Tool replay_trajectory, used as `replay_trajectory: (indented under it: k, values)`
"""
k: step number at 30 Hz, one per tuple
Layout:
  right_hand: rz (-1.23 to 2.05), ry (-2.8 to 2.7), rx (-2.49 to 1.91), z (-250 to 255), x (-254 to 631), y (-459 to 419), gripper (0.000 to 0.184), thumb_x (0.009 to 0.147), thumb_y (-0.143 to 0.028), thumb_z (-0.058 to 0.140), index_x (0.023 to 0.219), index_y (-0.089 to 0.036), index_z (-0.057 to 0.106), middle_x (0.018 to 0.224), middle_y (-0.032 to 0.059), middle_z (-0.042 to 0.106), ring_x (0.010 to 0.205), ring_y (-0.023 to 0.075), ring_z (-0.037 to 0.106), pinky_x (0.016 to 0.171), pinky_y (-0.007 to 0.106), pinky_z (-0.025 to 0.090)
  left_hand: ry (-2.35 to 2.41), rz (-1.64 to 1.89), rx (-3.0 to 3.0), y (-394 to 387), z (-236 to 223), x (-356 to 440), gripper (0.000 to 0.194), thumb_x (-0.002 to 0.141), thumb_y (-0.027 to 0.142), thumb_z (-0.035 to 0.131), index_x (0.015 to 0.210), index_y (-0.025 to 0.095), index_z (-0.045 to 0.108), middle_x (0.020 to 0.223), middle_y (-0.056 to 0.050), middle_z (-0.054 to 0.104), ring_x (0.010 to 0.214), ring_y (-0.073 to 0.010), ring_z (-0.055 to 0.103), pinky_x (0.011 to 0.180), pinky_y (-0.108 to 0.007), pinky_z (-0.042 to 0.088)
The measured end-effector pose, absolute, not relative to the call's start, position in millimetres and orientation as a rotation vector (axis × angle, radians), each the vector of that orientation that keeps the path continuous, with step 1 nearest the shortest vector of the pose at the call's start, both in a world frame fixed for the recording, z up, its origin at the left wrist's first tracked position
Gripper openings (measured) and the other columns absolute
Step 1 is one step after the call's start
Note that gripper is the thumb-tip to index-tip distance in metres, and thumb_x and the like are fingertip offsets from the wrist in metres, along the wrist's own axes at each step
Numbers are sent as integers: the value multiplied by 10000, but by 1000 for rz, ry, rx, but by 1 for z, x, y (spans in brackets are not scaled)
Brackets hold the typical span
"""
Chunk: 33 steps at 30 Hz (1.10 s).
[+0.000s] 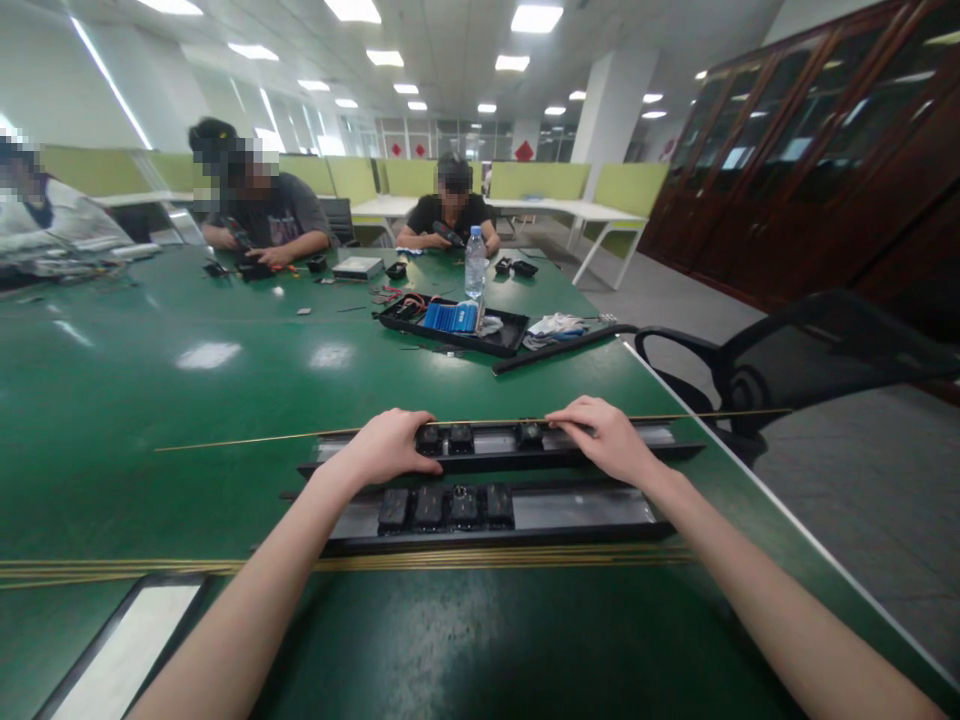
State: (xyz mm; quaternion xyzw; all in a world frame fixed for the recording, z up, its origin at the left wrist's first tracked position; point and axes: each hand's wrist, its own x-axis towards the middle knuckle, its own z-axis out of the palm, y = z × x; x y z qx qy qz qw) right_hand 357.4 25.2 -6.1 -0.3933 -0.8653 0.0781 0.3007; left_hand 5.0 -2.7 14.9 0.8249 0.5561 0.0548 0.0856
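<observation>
A long black channel (480, 463) lies across the green table, with several small black square modules (460, 437) set along its inside. Along its far edge runs a thin yellowish rod (247, 442), reaching past both ends of the channel. My left hand (386, 445) grips the channel across its width, thumb at the near side and fingers at the far edge beside the rod. Pinched together, the fingertips of my right hand (600, 435) hold the rod just right of a module. Closer to me lies a second black channel (585, 508) with larger black modules (465, 507).
Several yellowish rods (510, 558) lie along the near side. A white panel with a black frame (127, 650) sits at lower left. Beyond are a black tray (499, 340), a bottle (475, 265), gloves (555, 330) and a black bar (562, 350). A chair (817, 350) stands right; people sit across.
</observation>
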Motion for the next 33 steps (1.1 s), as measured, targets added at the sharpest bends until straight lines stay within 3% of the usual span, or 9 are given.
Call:
replay_trajectory:
  k: [11,24,33]
  values:
    - [232,-2077,-1186,-17,346,15,214,923,-248,542,972,-246,750,944,61,738,887,232,663,825,389,525,1680,147,2430,-2,15,6,736,643,602,742,1246,198,623,1127,-118,728,1019,-313,672,844,-335,491]
    - [14,-2220,-1116,-10,364,22,191,931,-324,555,936,-247,730,899,58,737,864,243,649,820,407,491,1678,144,2449,-3,15,6,712,639,593,752,1227,210,632,1114,-104,731,1024,-315,673,840,-334,500]
    - [68,-2210,-1121,-11,382,24,184,929,-332,564,933,-253,731,911,50,737,876,239,653,821,407,508,1658,161,2453,-2,13,5,726,638,601,750,1231,201,633,1109,-109,733,1019,-324,674,847,-350,504]
